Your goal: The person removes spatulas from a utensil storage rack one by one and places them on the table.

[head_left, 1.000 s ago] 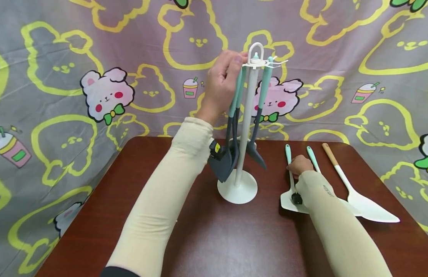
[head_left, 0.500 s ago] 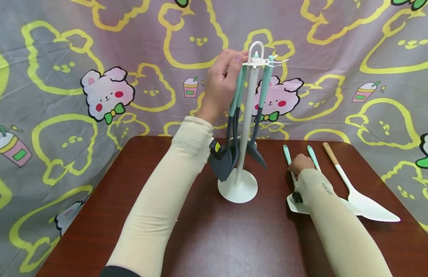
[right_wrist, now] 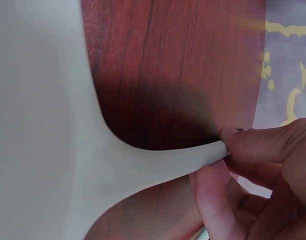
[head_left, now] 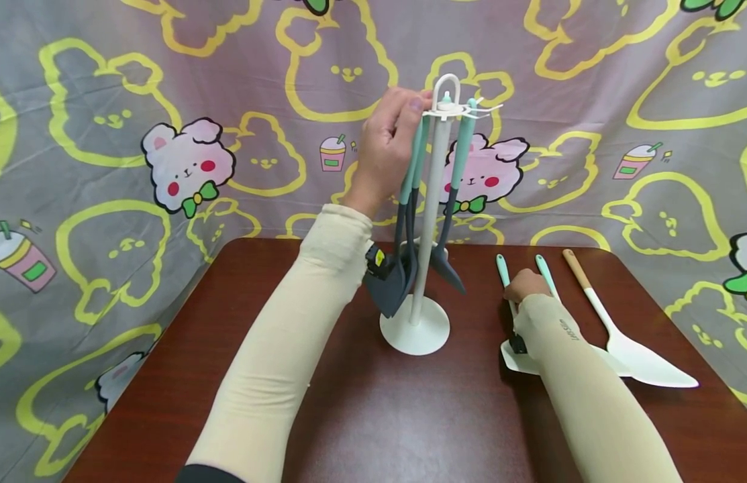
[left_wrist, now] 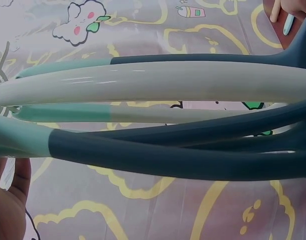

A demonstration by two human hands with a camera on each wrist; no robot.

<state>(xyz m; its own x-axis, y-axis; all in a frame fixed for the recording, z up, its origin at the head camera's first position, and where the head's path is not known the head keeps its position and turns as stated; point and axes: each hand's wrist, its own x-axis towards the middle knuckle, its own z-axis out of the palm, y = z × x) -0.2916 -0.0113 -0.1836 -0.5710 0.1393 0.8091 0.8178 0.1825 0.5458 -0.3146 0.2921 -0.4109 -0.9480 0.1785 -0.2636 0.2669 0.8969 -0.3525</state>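
Only head view: stand base (head_left: pixel 415 337)

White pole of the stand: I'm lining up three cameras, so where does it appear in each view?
Head: the pole stands just right of centre, leaning slightly in the picture.
Left wrist: the pole runs across the whole width, above the middle.
Right wrist: not in it.
Shared landmark: the patterned cloth, in all three views, at the right edge in the right wrist one.
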